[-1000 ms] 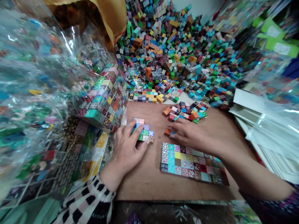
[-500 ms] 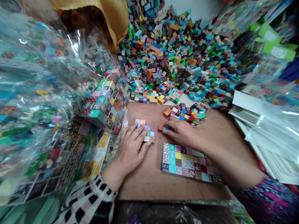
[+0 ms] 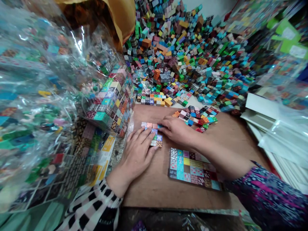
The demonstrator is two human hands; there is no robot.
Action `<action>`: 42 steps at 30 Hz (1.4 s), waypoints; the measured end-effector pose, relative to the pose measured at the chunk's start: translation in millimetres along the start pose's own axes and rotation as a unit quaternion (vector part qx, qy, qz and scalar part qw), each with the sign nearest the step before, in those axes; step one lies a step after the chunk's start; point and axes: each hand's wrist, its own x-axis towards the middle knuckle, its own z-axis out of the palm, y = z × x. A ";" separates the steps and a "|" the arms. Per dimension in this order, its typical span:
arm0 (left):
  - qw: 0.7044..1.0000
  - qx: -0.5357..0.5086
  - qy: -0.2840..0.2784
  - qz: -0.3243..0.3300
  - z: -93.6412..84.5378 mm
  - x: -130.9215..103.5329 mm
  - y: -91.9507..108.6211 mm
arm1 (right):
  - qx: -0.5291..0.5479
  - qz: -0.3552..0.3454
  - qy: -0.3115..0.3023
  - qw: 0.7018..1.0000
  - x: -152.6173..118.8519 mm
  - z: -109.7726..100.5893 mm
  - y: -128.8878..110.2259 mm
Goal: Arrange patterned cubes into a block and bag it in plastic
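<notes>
My left hand (image 3: 136,155) lies flat, fingers stretched, over a small flat group of printed cubes (image 3: 159,138) at the left of the brown board. Part of that group is hidden under the fingers. With thumb and fingers pinched, my right hand (image 3: 178,128) holds a short row of cubes (image 3: 155,126), a reddish-brown one and a blue one, against the group's far right corner. Nearer to me, below the right forearm, a larger flat block of patterned cubes (image 3: 186,168) rests on the board. Just beyond the right hand sits a loose pile of mixed cubes (image 3: 190,114).
A heap of colourful cubes (image 3: 183,61) fills the back. At left, plastic bags (image 3: 36,96) of small pieces crowd beside a wrapped stack of cubes (image 3: 117,107). White trays (image 3: 262,115) stand at the right. The brown board (image 3: 146,192) ends at the near edge.
My right hand has moved left, bringing the reddish-brown and blue cubes from apart on the board up to the small group. My left hand stays on the group.
</notes>
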 end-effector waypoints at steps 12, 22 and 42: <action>0.998 0.052 -0.039 -0.015 2.8 3.1 4.4 | -0.025 0.010 -0.035 0.999 -3.8 -6.5 -8.4; 0.998 0.040 -0.037 -0.022 2.8 3.7 4.6 | 0.024 0.007 -0.013 1.000 -16.9 3.2 -0.7; 0.997 0.052 -0.048 -0.024 1.0 3.5 6.0 | 0.034 -0.006 0.010 0.999 -21.1 6.3 -5.7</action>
